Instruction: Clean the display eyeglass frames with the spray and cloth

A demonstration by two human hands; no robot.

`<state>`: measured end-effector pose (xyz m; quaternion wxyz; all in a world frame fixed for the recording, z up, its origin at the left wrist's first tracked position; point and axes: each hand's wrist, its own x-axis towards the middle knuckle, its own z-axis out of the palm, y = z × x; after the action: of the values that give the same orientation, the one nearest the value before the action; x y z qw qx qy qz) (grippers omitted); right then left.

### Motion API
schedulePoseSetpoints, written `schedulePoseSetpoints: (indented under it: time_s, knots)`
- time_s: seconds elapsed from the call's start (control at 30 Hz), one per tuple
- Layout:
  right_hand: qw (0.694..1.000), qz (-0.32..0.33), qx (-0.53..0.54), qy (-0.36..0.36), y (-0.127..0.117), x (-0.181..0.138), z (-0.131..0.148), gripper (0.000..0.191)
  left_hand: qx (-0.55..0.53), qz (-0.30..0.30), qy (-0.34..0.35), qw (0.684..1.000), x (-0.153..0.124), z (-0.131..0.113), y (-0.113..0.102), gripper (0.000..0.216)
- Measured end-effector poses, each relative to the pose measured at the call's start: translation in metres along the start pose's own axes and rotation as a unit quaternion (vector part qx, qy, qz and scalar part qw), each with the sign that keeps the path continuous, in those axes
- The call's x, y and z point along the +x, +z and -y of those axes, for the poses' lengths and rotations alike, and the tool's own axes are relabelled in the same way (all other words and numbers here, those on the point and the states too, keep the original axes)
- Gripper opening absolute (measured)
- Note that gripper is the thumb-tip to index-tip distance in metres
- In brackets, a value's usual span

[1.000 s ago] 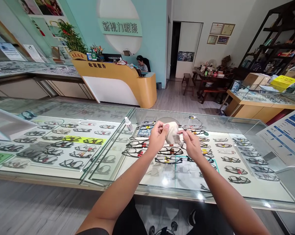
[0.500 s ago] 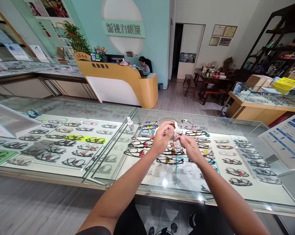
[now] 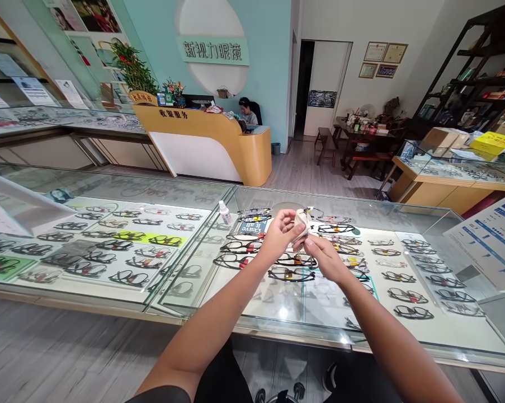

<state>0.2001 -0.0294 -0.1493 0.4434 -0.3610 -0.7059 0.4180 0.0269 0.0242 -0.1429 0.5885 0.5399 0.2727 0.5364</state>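
Observation:
A pale cloth (image 3: 301,224) is pinched in my left hand (image 3: 281,234), its fingers curled round it. My right hand (image 3: 325,257) is closed close beside it, gripping a pair of glasses (image 3: 318,211) whose frame is mostly hidden by the cloth and fingers. Both hands are above the glass counter. Rows of eyeglasses (image 3: 291,273) with small coloured tags lie beneath and around them. To the left of my hands, a small white spray bottle (image 3: 225,214) stands upright on the glass.
A glass display case (image 3: 122,305) runs across the front, holding several eyeglass frames. White leaflets stand at the left and the right (image 3: 493,240). Beyond are a wooden cashier desk (image 3: 256,157) with a seated person, a dark table with benches, and another showcase (image 3: 440,187) with boxes.
The cloth has turned and now shows a broader face between my hands. My left fingers have shifted slightly, and my right hand has dipped a little. The bottle stays put.

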Motion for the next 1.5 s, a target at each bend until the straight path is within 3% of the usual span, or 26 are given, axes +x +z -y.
schedulePoseSetpoints:
  time_s: [0.17,0.3,0.6,0.73,0.87,0.93,1.07,1.5]
  knots:
    - [0.999,0.019,0.017,0.024,-0.001,0.000,-0.001,0.060,0.006,0.106,-0.041,0.994,-0.002,-0.003,-0.002,0.050]
    - [0.997,0.023,0.042,0.063,-0.001,-0.001,-0.001,0.063,0.013,0.128,-0.044,0.991,-0.004,-0.004,-0.003,0.048]
    - [0.997,0.012,0.042,0.066,-0.001,0.000,-0.001,0.061,0.037,0.075,-0.034,0.996,-0.005,-0.013,0.000,0.053]
    - [0.994,-0.095,0.031,0.054,-0.003,0.006,-0.004,0.058,0.040,0.027,-0.032,0.998,-0.001,-0.011,-0.007,0.057]
    - [0.970,-0.170,0.167,0.048,-0.011,0.012,-0.006,0.031,0.068,-0.007,-0.016,0.998,0.002,-0.014,-0.013,0.057]
    - [0.960,-0.185,0.210,0.023,-0.013,0.013,-0.005,0.030,0.079,0.009,-0.027,0.997,0.002,-0.014,-0.013,0.058]
    - [0.968,-0.201,0.146,-0.040,-0.009,0.013,-0.003,0.039,0.085,0.055,-0.042,0.994,-0.001,-0.011,-0.007,0.058]
    - [0.951,-0.261,-0.069,-0.150,0.000,0.005,0.001,0.019,0.105,0.072,-0.042,0.991,-0.002,-0.008,-0.001,0.060]
